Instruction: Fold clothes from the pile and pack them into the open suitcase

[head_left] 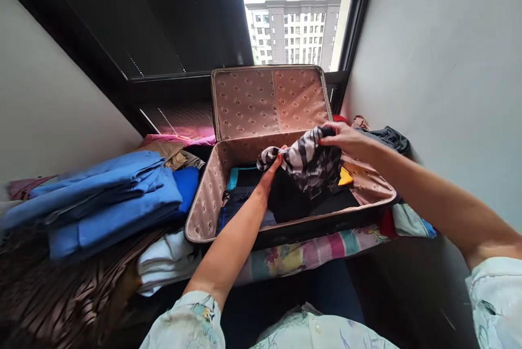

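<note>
Right hand [341, 136]: I have thumb and fingers pinched on the upper right edge of the item. Left hand [272, 170]: thumb in front, closed on its left end; the fingers behind are hidden from me.

Item held: a soft black-and-white zebra-striped cloth garment [300, 154], gathered at the left, hanging loose and crumpled, its lower part darker. Location: over the open base of a large suitcase with pink patterned lining [209, 197]. Clock read from the suitcase's middle, twelve at the window.

Status, as I judge it: partly filled; dark folded clothes [293, 199] lie inside, with a small yellow piece [345, 176] at two. The striped garment is neither folded nor laid down.

Outside: a stack of folded blue cloth [122, 191] at nine; folded white cloth [173, 259] at eight; a crumpled dark garment [387, 139] between two and three.
</note>
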Action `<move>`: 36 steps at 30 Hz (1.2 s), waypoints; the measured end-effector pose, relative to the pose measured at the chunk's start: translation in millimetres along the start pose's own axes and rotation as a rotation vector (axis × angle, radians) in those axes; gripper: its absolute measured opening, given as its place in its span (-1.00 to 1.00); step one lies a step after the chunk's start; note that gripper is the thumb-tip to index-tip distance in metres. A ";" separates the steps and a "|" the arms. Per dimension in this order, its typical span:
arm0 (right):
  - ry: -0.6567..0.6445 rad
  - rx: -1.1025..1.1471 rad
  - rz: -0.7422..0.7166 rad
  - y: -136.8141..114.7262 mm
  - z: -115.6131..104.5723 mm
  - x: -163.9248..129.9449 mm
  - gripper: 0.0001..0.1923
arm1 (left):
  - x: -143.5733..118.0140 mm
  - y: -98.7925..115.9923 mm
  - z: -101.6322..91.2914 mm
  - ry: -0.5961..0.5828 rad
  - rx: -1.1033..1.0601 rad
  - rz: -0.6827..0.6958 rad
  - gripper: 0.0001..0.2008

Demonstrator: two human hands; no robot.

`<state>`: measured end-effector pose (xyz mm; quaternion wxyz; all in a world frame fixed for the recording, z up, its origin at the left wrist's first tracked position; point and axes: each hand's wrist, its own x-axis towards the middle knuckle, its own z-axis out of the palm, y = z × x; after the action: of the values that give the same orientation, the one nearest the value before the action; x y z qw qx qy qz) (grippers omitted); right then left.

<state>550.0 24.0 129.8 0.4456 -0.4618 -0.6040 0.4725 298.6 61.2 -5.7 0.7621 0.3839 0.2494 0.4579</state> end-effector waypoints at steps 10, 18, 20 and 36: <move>-0.090 0.102 0.194 53.8 19.9 -4.0 -0.56 | -27.0 79.3 32.8 -0.123 0.257 0.218 -0.49; 0.329 -0.162 -0.092 16.8 4.8 9.3 -0.66 | -13.0 105.9 39.3 0.008 0.299 0.185 -0.72; 0.321 -0.119 -0.103 10.8 2.0 6.6 -0.65 | -11.5 103.6 38.3 0.017 0.286 0.172 -0.72; 0.236 0.117 -0.139 16.0 -15.0 -12.5 -0.61 | 7.0 98.7 3.6 -0.291 0.786 0.044 -0.62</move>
<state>569.0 16.2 115.1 0.5714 -0.4445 -0.5494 0.4172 254.4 94.4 76.6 0.5749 0.7115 0.2868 0.2847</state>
